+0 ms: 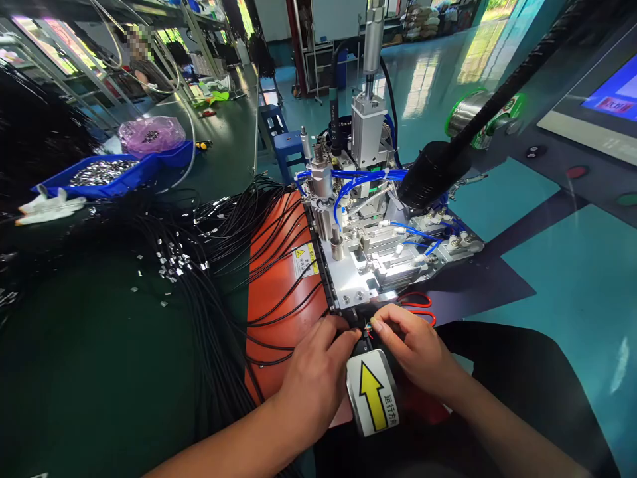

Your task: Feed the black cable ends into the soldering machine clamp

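Note:
My left hand is closed at the near end of the machine, its thumb and forefinger pressed onto the end of a black cable. Thin coloured wires stick out of that cable end. From the other side, my right hand pinches these wires between thumb and forefinger. Both hands work just above a black track, behind a white plate with a yellow arrow. More black cables run across the orange-red panel to the track; their ends under my left hand are hidden.
Red-handled scissors lie beyond my right hand. Bundles of black cables with metal ends cover the dark green table. Blue trays with small metal parts and a white glove are at left. A solder wire spool hangs at right.

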